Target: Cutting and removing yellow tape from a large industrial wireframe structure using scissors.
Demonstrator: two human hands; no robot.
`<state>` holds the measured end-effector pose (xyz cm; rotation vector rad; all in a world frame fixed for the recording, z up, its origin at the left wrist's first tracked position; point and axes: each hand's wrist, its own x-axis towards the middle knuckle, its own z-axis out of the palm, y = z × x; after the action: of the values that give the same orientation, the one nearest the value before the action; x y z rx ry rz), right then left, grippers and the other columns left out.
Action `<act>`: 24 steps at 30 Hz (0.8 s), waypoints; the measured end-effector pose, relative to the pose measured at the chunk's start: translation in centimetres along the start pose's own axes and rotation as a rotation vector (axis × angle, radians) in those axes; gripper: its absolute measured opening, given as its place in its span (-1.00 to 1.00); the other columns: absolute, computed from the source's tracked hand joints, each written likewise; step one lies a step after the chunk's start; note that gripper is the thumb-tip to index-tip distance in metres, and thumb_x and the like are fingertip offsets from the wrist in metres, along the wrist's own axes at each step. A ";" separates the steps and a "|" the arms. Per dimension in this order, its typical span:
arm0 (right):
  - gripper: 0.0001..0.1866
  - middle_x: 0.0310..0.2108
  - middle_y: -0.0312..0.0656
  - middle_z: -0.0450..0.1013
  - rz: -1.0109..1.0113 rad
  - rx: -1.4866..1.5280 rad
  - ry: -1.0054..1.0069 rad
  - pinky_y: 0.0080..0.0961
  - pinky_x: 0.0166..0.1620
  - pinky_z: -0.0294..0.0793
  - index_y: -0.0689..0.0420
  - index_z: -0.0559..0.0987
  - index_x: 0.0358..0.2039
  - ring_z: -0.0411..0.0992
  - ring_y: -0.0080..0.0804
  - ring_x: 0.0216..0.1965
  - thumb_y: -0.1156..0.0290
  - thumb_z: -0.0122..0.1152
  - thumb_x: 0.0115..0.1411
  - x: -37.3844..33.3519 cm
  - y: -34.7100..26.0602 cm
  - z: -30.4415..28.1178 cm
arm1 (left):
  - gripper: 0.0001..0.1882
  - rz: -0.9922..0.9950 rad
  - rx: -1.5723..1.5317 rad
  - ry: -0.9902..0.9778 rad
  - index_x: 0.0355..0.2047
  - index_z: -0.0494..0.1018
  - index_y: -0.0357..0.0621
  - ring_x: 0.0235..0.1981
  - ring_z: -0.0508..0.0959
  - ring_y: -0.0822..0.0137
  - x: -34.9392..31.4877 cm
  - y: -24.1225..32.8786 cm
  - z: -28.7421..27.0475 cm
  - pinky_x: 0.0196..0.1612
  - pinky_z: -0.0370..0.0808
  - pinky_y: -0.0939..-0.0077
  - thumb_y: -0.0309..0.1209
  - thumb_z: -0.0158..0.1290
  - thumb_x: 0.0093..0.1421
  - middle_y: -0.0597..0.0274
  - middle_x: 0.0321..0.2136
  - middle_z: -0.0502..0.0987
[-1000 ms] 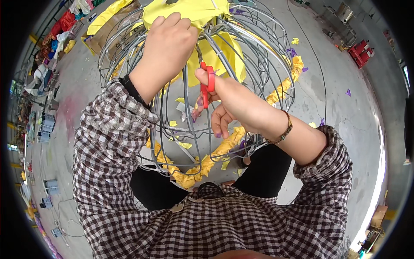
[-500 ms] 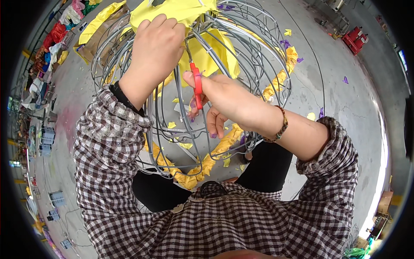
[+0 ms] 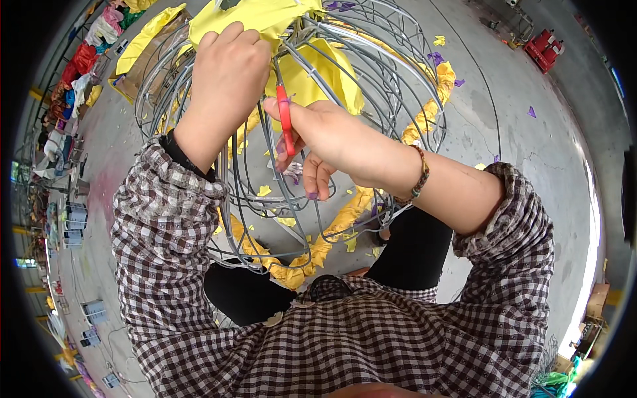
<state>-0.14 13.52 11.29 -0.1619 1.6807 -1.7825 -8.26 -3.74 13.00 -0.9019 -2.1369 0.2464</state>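
Note:
Yellow fabric lies over the top of a large round frame of bent grey wire. My left hand grips the near left edge of this fabric, knuckles up and fingertips hidden. In my right hand are red-handled scissors, blades pointing up toward the fabric just right of my left hand. Thumb and fingers are at the handles; the blade tips are hard to make out. A second yellow fabric piece hangs inside the wires. Twisted orange-yellow cloth winds around the frame's lower edge.
Yellow and purple scraps dot the grey floor around the frame. A cardboard box with yellow fabric stands at the far left. Piled coloured cloth lines the left wall. At the far right stands a red machine.
Both hands and the scissors sit slightly further left in the picture. The whole view has shifted a little as well; my grips look the same.

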 end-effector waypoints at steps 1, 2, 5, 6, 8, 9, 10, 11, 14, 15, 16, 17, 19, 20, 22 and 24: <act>-0.21 -0.40 -0.01 0.48 -0.004 -0.010 -0.007 -0.46 -0.72 0.44 0.41 0.44 -0.41 0.44 -0.31 -0.73 -0.28 -0.07 0.28 0.1 0.0 0.0 | -0.95 0.007 0.008 -0.008 -0.64 0.48 -0.08 -0.31 0.49 0.27 0.0 -0.1 0.0 -0.28 0.35 0.34 -0.45 0.12 -0.08 0.32 -0.54 0.48; -0.21 -0.40 -0.01 0.48 -0.004 -0.009 -0.007 -0.46 -0.72 0.44 0.41 0.44 -0.41 0.44 -0.31 -0.73 -0.28 -0.07 0.28 0.2 0.0 0.1 | -0.93 0.013 0.016 -0.015 -0.65 0.48 -0.08 -0.31 0.49 0.27 -0.1 -0.1 0.1 -0.28 0.35 0.34 -0.45 0.11 -0.08 0.32 -0.55 0.48; -0.21 -0.42 -0.01 0.48 -0.021 -0.002 0.011 -0.47 -0.72 0.44 0.38 0.44 -0.43 0.44 -0.32 -0.73 -0.30 -0.07 0.27 0.5 0.0 0.2 | -0.93 0.019 0.016 -0.028 -0.65 0.48 -0.08 -0.31 0.49 0.28 0.0 -0.1 0.3 -0.27 0.34 0.34 -0.45 0.10 -0.07 0.32 -0.55 0.49; -0.21 -0.42 -0.01 0.48 -0.020 -0.002 0.013 -0.47 -0.72 0.44 0.38 0.44 -0.43 0.44 -0.32 -0.73 -0.30 -0.07 0.27 0.5 0.0 0.2 | -0.93 0.022 0.017 -0.035 -0.65 0.48 -0.08 -0.31 0.49 0.28 0.0 -0.1 0.3 -0.27 0.34 0.34 -0.45 0.10 -0.07 0.32 -0.55 0.49; -0.21 -0.42 -0.02 0.47 0.002 0.002 0.005 -0.48 -0.72 0.44 0.38 0.44 -0.44 0.45 -0.32 -0.73 -0.30 -0.08 0.28 0.5 0.0 0.1 | -0.93 0.026 0.024 -0.038 -0.65 0.48 -0.07 -0.32 0.49 0.28 0.0 0.0 0.2 -0.27 0.34 0.35 -0.44 0.10 -0.07 0.32 -0.55 0.49; -0.21 -0.43 -0.02 0.47 0.012 0.004 0.001 -0.48 -0.72 0.44 0.38 0.44 -0.44 0.45 -0.32 -0.73 -0.30 -0.08 0.28 0.5 0.0 0.1 | -0.93 0.029 0.033 -0.042 -0.65 0.48 -0.07 -0.32 0.49 0.29 0.0 0.0 0.1 -0.27 0.33 0.35 -0.44 0.10 -0.07 0.32 -0.55 0.49; -0.21 -0.43 -0.02 0.47 0.013 0.004 0.002 -0.48 -0.72 0.44 0.38 0.44 -0.44 0.45 -0.32 -0.73 -0.30 -0.08 0.28 0.5 0.0 0.1 | -0.93 0.033 0.042 -0.045 -0.65 0.48 -0.07 -0.32 0.49 0.29 0.0 0.1 0.1 -0.27 0.33 0.35 -0.44 0.10 -0.07 0.32 -0.55 0.50; -0.21 -0.43 -0.02 0.47 0.016 -0.006 0.009 -0.48 -0.72 0.45 0.38 0.44 -0.44 0.45 -0.32 -0.73 -0.29 -0.08 0.28 0.5 0.0 0.2 | -0.93 0.032 0.041 -0.045 -0.65 0.48 -0.07 -0.32 0.49 0.29 0.0 0.1 0.1 -0.27 0.33 0.35 -0.44 0.10 -0.07 0.32 -0.55 0.50; -0.22 -0.43 -0.02 0.47 0.021 -0.023 0.024 -0.49 -0.72 0.45 0.37 0.44 -0.45 0.45 -0.32 -0.73 -0.29 -0.09 0.29 0.6 0.0 0.3 | -0.94 0.043 0.072 -0.052 -0.65 0.48 -0.05 -0.32 0.50 0.31 -0.1 0.1 0.4 -0.26 0.32 0.37 -0.42 0.12 -0.08 0.32 -0.56 0.50; -0.23 -0.44 -0.02 0.47 0.014 -0.024 0.023 -0.49 -0.72 0.45 0.37 0.44 -0.44 0.46 -0.32 -0.73 -0.28 -0.09 0.29 0.6 0.0 0.3 | -0.94 0.044 0.070 -0.052 -0.65 0.48 -0.05 -0.32 0.50 0.31 -0.1 0.1 0.4 -0.26 0.32 0.37 -0.42 0.12 -0.08 0.32 -0.56 0.50; -0.23 -0.44 -0.02 0.47 0.007 -0.024 0.022 -0.49 -0.72 0.45 0.37 0.44 -0.44 0.46 -0.31 -0.73 -0.27 -0.09 0.29 0.6 -0.1 0.4 | -0.94 0.052 0.083 -0.061 -0.64 0.48 -0.04 -0.32 0.50 0.31 0.0 0.1 0.4 -0.26 0.32 0.38 -0.42 0.12 -0.09 0.33 -0.55 0.50; -0.24 -0.44 -0.02 0.47 0.000 -0.025 0.021 -0.49 -0.72 0.46 0.36 0.44 -0.44 0.46 -0.31 -0.73 -0.26 -0.09 0.30 0.6 -0.2 0.4 | -0.95 0.060 0.095 -0.069 -0.63 0.48 -0.04 -0.32 0.50 0.32 0.0 0.1 0.4 -0.26 0.32 0.38 -0.41 0.12 -0.09 0.33 -0.55 0.50; -0.25 -0.44 -0.02 0.47 -0.006 -0.013 0.019 -0.49 -0.72 0.46 0.36 0.44 -0.44 0.46 -0.31 -0.73 -0.26 -0.09 0.30 0.7 -0.1 0.3 | -0.96 0.073 0.104 -0.078 -0.62 0.48 -0.04 -0.31 0.50 0.32 0.1 0.2 0.3 -0.25 0.32 0.38 -0.41 0.12 -0.09 0.33 -0.54 0.50; -0.26 -0.44 -0.02 0.47 -0.012 -0.005 0.015 -0.49 -0.72 0.46 0.35 0.44 -0.44 0.46 -0.31 -0.73 -0.25 -0.09 0.31 0.8 -0.1 0.3 | -0.96 0.083 0.119 -0.081 -0.61 0.48 -0.03 -0.31 0.50 0.32 0.1 0.1 0.3 -0.25 0.32 0.39 -0.41 0.12 -0.09 0.33 -0.54 0.50; -0.27 -0.44 -0.02 0.47 -0.018 0.007 0.013 -0.49 -0.72 0.46 0.35 0.44 -0.43 0.46 -0.31 -0.73 -0.24 -0.09 0.31 0.9 -0.2 0.3 | -0.97 0.103 0.150 -0.086 -0.59 0.49 -0.03 -0.30 0.50 0.32 0.1 0.1 0.3 -0.25 0.32 0.39 -0.41 0.12 -0.09 0.32 -0.53 0.50; -0.32 -0.45 -0.02 0.47 -0.003 -0.017 0.020 -0.49 -0.72 0.47 0.35 0.44 -0.43 0.46 -0.31 -0.73 -0.16 -0.12 0.35 1.0 -0.5 0.3 | -0.97 0.108 0.152 -0.089 -0.58 0.48 -0.03 -0.30 0.50 0.32 0.2 0.1 0.3 -0.25 0.32 0.39 -0.41 0.12 -0.09 0.32 -0.52 0.50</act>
<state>-0.95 12.70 11.44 -0.1548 1.7110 -1.7773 -8.48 -3.52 12.88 -0.9337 -2.1202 0.5056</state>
